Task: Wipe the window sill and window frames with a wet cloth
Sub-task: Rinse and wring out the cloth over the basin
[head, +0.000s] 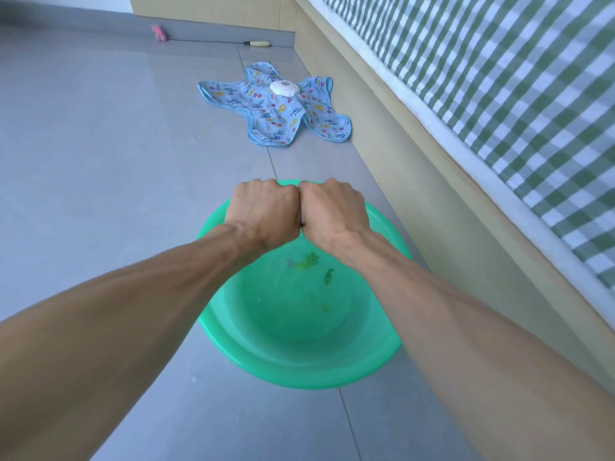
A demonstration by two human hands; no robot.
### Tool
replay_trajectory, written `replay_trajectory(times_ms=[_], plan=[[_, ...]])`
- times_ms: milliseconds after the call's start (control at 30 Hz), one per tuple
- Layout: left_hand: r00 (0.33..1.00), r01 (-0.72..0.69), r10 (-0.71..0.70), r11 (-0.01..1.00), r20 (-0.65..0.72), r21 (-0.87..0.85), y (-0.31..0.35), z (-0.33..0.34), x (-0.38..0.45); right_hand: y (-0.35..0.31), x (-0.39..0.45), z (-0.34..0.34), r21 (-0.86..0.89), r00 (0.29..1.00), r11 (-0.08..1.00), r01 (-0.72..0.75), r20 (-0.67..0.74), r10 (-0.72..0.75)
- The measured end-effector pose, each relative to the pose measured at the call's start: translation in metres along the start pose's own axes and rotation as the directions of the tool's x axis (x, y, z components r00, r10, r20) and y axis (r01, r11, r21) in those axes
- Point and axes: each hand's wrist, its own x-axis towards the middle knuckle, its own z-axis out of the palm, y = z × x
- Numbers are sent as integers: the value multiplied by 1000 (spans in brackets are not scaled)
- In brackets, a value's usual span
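Head view: we are pressing our left hand (263,216) and right hand (332,212) together as clenched fists over the round green plastic basin (233,347) at lower centre; any cloth inside them is hidden, presumably soft, limp and dripping.

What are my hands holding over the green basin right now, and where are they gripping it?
It cannot be told. The left hand and right hand are fists pressed together above the green basin; whatever they may grip is hidden.

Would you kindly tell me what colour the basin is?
Green basin, best seen in the head view.

Likely home bedroom — checked bedding (499,94), floor tiles (100,144)
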Motion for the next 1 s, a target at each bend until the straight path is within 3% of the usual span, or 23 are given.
replay_trajectory(times_ms=[67,200,233,333,367,467,500,567,667,767,833,900,967,1000], plan=[[999,10,-10,1000,-42,17,-3,-5,7,3,1,-2,-19,997,1000,1,-76,-3],[962,-56,68,997,265,-55,9,7,5,7,-10,20,28,990,1000,-5,140,1],[962,-70,80,996,262,-48,8,9,4,8,-12,23,22,991,1000,13,133,-15],[998,-55,55,998,40,-17,-1,4,16,16,-4,18,-42,994,999,33,-102,-37],[997,-45,48,997,55,-55,-2,1,19,19,0,15,-34,996,999,29,-87,-32],[943,-25,102,970,315,-240,1,14,23,24,8,23,82,965,997,-7,263,-15],[931,2,107,954,348,-299,-1,22,22,24,10,27,103,944,995,-15,329,-20],[947,80,74,887,312,-455,-9,35,24,28,16,33,195,945,979,-55,327,-12],[938,252,17,653,347,-714,-21,38,29,36,25,35,518,940,830,-207,340,23],[909,406,-33,291,415,-866,-24,33,25,36,19,34,707,925,627,-327,376,58],[892,450,-75,48,446,-892,-27,21,19,29,17,25,802,910,447,-396,407,76],[859,489,-101,-123,501,-864,-32,3,13,19,18,13,846,886,267,-461,454,93],[822,505,-124,-293,556,-812,-41,-18,8,7,20,-1,865,882,183,-467,441,167],[801,508,-130,-370,585,-778,-48,-29,6,-1,22,-10,865,879,198,-461,415,235]])
